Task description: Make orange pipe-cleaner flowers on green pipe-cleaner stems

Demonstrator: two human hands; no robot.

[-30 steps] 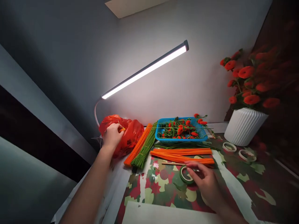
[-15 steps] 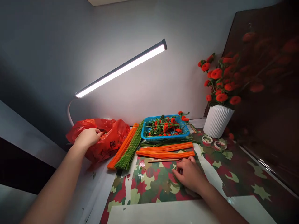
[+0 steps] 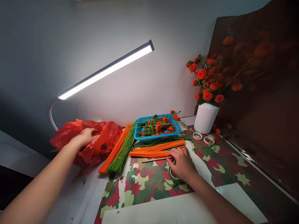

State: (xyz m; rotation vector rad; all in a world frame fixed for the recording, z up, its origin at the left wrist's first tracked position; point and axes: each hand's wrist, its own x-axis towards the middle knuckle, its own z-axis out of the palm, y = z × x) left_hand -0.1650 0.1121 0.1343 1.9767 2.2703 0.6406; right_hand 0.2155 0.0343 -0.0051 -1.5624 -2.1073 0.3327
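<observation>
My left hand [image 3: 87,137] is at the mouth of a crinkled red plastic bag [image 3: 108,133], its bent fingers closed on the plastic; the bag's contents are hidden. On the right, my right hand [image 3: 181,163] pinches the right end of a thin wooden stick [image 3: 154,160]. Under that hand lies a roll of green tape [image 3: 171,176], partly covered by the palm. Just beyond the stick are bundles of orange pipe cleaners [image 3: 149,153]. Longer orange stems [image 3: 114,149] and a bundle of green stems [image 3: 122,154] lean beside the bag.
A blue basket [image 3: 137,135] holds red flowers with green stems. Two tape rolls [image 3: 197,136] lie near a white ribbed vase [image 3: 206,119] of red flowers. A lit lamp bar [image 3: 106,73] hangs above. Camouflage-patterned covering [image 3: 154,183] lies on the table, with a white sheet [image 3: 149,210] in front.
My right hand has moved up to the stick and closed on its right end, uncovering part of the green tape roll. My left hand stays at the bag. The view has shifted right.
</observation>
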